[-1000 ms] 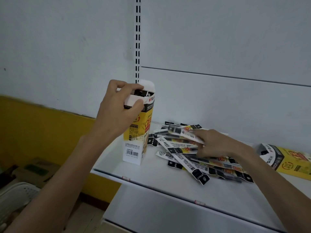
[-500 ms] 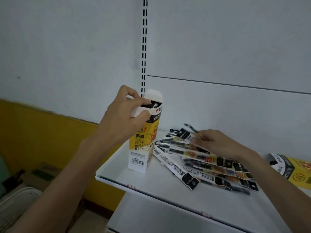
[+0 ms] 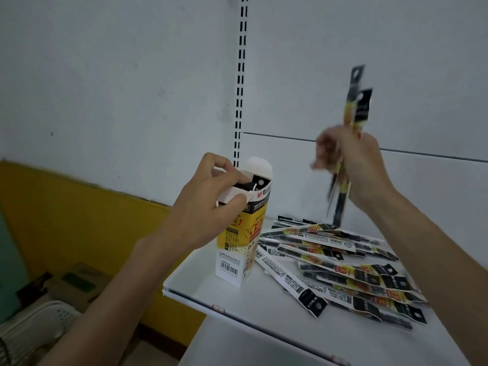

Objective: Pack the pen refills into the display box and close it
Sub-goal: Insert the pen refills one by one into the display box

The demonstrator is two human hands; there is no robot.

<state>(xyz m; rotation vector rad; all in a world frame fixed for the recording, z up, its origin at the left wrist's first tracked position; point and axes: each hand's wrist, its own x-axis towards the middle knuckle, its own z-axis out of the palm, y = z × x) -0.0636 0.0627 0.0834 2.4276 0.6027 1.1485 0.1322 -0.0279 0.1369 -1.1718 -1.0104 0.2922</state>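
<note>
White shelf (image 3: 264, 299) — left hand (image 3: 208, 207) grips the box (image 3: 237, 249) top; right hand (image 3: 353, 165) clutches refills (image 3: 360, 109) mid-length — probably light, floppy, slippery.

left hand (image 3: 203, 207) gripping display box (image 3: 241, 233), right hand (image 3: 353, 167) raising refills (image 3: 355, 107)

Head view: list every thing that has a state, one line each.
display box: upright on the shelf, top flap open, refills inside.
left hand: grips the box top, fingers at the opening.
right hand: above the shelf, grips a few refills.
held refills: off the shelf, roughly vertical, blurred.
loose refills: lying flat, overlapping, right of the box.
</note>
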